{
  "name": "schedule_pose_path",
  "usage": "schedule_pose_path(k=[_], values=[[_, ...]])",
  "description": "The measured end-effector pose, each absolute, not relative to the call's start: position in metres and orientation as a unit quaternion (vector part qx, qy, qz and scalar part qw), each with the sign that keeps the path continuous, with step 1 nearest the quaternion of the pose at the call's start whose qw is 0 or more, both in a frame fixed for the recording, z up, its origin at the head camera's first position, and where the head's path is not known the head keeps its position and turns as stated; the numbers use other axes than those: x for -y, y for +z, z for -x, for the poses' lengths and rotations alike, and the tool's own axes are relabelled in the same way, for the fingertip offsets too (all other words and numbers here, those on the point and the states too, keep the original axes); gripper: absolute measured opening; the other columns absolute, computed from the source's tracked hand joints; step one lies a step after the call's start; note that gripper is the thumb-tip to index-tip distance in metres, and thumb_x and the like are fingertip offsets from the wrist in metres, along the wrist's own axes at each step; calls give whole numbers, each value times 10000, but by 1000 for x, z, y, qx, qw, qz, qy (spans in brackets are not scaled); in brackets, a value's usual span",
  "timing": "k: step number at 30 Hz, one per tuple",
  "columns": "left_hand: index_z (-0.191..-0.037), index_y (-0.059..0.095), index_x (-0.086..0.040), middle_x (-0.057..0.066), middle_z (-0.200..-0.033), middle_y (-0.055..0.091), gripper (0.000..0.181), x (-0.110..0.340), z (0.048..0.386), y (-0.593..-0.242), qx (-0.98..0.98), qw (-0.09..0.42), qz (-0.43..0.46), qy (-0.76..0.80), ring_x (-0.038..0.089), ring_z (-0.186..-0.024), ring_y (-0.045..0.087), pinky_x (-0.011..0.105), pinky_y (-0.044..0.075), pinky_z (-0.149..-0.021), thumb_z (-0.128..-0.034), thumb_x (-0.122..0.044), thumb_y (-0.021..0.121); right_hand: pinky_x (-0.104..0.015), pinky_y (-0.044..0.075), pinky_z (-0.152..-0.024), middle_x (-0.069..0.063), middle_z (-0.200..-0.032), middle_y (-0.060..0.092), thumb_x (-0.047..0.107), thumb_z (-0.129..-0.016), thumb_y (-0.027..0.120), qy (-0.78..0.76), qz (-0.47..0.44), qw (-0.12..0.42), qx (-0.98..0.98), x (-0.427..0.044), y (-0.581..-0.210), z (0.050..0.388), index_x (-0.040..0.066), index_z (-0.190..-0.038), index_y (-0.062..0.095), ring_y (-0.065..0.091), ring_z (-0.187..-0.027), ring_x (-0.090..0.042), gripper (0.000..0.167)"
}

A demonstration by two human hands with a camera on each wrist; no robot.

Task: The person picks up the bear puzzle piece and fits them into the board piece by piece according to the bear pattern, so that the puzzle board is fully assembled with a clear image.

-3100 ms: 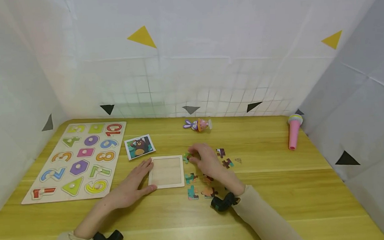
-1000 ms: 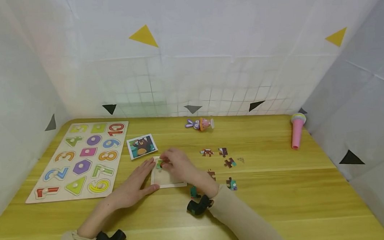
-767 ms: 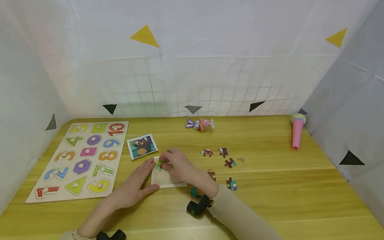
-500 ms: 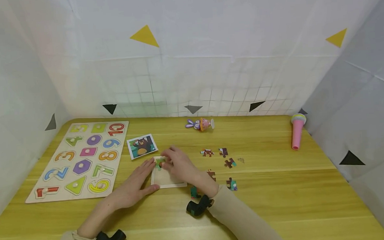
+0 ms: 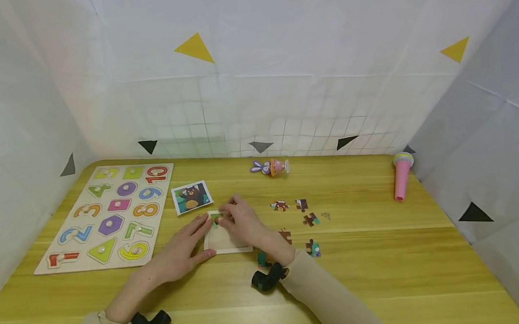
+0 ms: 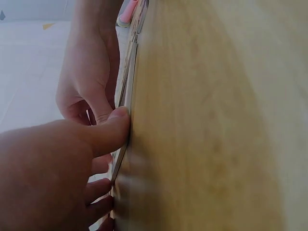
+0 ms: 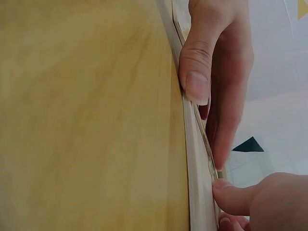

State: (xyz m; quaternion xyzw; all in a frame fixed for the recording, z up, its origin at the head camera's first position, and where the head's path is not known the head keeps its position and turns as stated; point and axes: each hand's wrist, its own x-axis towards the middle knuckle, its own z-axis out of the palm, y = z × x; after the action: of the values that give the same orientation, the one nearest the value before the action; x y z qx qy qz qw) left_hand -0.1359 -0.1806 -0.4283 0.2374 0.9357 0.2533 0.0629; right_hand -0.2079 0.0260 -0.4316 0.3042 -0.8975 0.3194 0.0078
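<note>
A square wooden puzzle frame lies flat on the table. My left hand rests along its left side, fingers stretched toward the far corner and thumb against the near corner. A green and brown jigsaw piece is in the frame's far left corner. My right hand reaches over the frame and holds this piece between thumb and fingers, which partly cover it. Several loose jigsaw pieces lie to the right, some partly hidden by the right forearm.
Behind the frame lies a bear picture card. A number-and-shape board takes up the left side. A rabbit toy lies at the back, a pink toy microphone at the far right. White cloth walls surround the table.
The right hand has brought the green jigsaw piece leftward from the loose pieces into the frame's far left corner. Lately its fingers shift only slightly there. The left hand stays at the frame.
</note>
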Motion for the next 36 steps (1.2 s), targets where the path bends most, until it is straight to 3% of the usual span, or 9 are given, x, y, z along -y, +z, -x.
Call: schedule_pose_path(k=[6, 16, 27, 36], values=[[-1552, 350, -48, 136, -1657, 212, 695, 180, 136, -429, -935, 51, -258, 239, 377, -1511, 221, 606, 239, -1189, -1004, -402, 587, -281, 525, -766, -107, -1065, 545, 164, -971, 666, 323, -314, 13, 893, -26, -433, 208, 16, -1181, 693, 592, -889, -200, 259], [-1583, 282, -91, 67, -1676, 163, 693, 181, 140, -430, -927, 93, -256, 257, 349, -1528, 170, 575, 220, -1207, -1019, -373, 569, -293, 548, -833, -119, -1128, 523, 167, -987, 640, 321, -320, -4, 891, -26, -435, 210, 21, -1233, 666, 622, -966, -217, 288], [-1588, 263, -91, 61, -1680, 147, 707, 180, 141, -430, -929, 99, -261, 245, 327, -1530, 175, 537, 197, -1225, -1021, -397, 556, -249, 501, -772, -107, -1119, 514, 168, -1000, 622, 309, -333, 0, 891, -28, -437, 212, 22, -1248, 655, 552, -881, -163, 290], [-1593, 253, -103, 54, -1681, 145, 704, 179, 141, -430, -929, 99, -261, 245, 322, -1532, 171, 537, 195, -1227, -1024, -392, 551, -303, 507, -809, -122, -1123, 497, 154, -1011, 602, 318, -333, -6, 888, -29, -435, 209, 4, -1260, 630, 544, -913, -192, 292]])
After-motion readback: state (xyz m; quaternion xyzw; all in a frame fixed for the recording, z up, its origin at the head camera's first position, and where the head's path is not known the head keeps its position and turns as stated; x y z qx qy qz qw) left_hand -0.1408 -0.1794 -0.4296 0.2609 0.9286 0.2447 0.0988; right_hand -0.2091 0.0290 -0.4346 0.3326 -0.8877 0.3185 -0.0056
